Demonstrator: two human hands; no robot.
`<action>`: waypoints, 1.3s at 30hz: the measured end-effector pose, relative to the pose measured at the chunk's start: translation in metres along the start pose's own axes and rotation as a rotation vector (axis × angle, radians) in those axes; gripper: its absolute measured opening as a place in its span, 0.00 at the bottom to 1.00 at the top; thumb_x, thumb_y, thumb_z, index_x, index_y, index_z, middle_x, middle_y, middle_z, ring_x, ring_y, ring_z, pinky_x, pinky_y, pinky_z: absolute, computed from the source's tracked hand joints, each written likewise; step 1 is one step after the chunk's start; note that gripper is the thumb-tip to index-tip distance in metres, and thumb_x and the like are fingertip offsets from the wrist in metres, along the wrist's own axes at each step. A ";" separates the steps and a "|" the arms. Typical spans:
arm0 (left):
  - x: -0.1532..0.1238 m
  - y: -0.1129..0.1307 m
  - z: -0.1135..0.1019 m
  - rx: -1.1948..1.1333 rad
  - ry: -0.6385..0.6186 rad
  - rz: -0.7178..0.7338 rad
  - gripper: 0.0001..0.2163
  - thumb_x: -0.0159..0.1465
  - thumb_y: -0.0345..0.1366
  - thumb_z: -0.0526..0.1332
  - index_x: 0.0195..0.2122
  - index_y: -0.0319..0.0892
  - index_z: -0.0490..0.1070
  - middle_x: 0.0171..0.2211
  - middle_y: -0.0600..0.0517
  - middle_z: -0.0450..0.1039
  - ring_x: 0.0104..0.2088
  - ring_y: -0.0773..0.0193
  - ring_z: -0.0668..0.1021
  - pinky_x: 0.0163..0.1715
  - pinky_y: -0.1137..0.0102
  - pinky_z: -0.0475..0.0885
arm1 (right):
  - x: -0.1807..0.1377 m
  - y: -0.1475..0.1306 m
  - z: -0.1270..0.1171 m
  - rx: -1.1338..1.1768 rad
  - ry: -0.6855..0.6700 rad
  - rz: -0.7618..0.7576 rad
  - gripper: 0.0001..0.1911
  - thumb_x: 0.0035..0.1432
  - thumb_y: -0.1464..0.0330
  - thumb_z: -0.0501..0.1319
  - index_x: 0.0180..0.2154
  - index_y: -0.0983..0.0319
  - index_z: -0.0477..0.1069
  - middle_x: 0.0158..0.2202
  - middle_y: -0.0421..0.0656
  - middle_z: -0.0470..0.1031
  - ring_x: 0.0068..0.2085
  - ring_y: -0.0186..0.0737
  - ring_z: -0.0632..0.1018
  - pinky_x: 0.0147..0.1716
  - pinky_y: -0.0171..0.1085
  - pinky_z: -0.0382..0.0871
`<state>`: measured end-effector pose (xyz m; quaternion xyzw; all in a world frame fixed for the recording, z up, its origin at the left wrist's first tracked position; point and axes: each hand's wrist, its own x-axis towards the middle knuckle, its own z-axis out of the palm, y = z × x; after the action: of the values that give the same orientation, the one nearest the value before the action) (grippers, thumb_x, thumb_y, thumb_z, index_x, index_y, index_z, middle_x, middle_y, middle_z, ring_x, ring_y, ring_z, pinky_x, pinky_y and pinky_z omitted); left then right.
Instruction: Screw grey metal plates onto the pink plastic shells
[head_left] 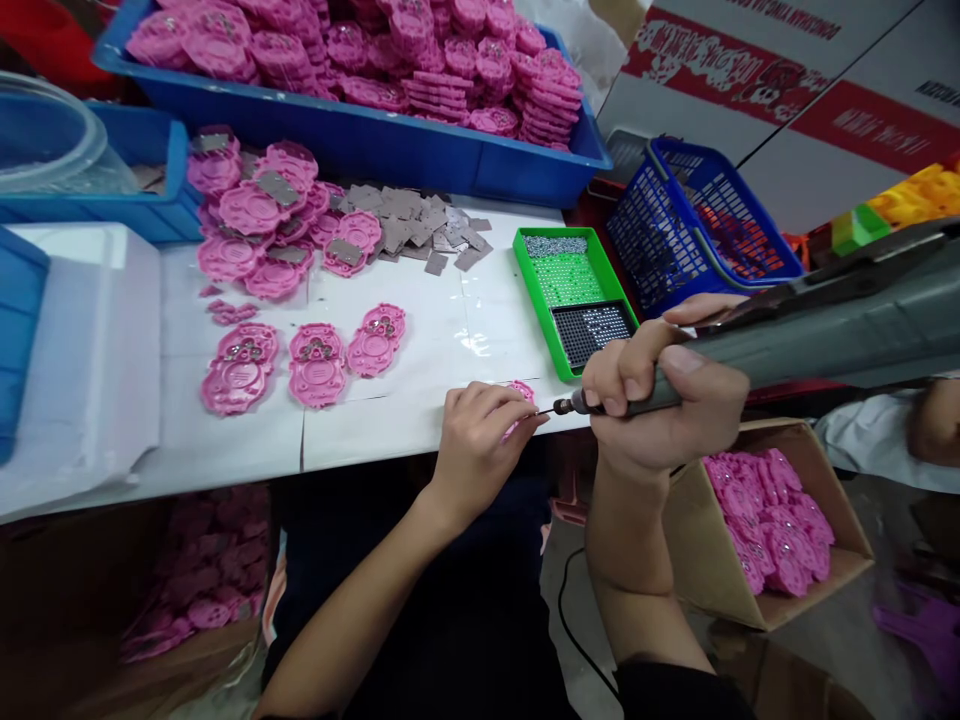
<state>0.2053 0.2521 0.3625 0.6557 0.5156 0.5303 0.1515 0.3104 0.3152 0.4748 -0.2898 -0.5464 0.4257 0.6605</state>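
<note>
My left hand (480, 435) closes over a pink plastic part (523, 392) at the near edge of the white table (375, 430), and most of the part is hidden under the fingers. My right hand (660, 395) grips a grey electric screwdriver (825, 330) whose thin tip points left and meets the part beside my left fingertips. Three more pink parts (315, 360) lie in a row on the table to the left.
A green tray (574, 295) of small screws sits just beyond my right hand. Grey metal plates (420, 225) and loose pink parts (262, 215) lie further back, before a blue bin (375, 150) of pink parts. A cardboard box (720, 570) of pink parts stands at lower right.
</note>
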 end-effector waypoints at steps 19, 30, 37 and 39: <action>0.008 -0.001 0.002 -0.141 -0.109 -0.092 0.03 0.66 0.37 0.69 0.35 0.47 0.79 0.37 0.53 0.83 0.40 0.60 0.78 0.43 0.63 0.68 | -0.006 0.010 -0.009 0.000 -0.056 -0.042 0.08 0.57 0.64 0.64 0.38 0.56 0.67 0.16 0.28 0.56 0.11 0.28 0.56 0.10 0.32 0.54; 0.006 0.000 -0.002 -0.005 -0.119 -0.074 0.05 0.67 0.39 0.68 0.35 0.48 0.79 0.37 0.54 0.82 0.41 0.59 0.77 0.43 0.61 0.64 | -0.008 0.007 -0.005 -0.002 0.016 -0.025 0.06 0.55 0.65 0.64 0.36 0.56 0.68 0.15 0.29 0.55 0.11 0.29 0.55 0.09 0.33 0.54; 0.007 0.006 -0.006 0.091 -0.116 -0.044 0.05 0.69 0.38 0.67 0.35 0.47 0.78 0.36 0.53 0.82 0.41 0.58 0.76 0.42 0.59 0.61 | -0.011 0.006 -0.003 -0.014 0.027 0.007 0.07 0.56 0.64 0.64 0.36 0.55 0.68 0.15 0.29 0.54 0.11 0.29 0.54 0.09 0.32 0.54; 0.007 0.008 -0.007 0.117 -0.115 -0.019 0.04 0.69 0.37 0.67 0.35 0.47 0.77 0.37 0.53 0.82 0.41 0.57 0.76 0.42 0.59 0.61 | -0.012 0.005 -0.002 -0.014 0.022 0.012 0.07 0.56 0.64 0.64 0.36 0.55 0.67 0.16 0.29 0.54 0.11 0.29 0.54 0.09 0.33 0.55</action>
<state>0.2032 0.2523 0.3747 0.6879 0.5424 0.4592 0.1477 0.3109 0.3075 0.4646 -0.3023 -0.5404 0.4226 0.6618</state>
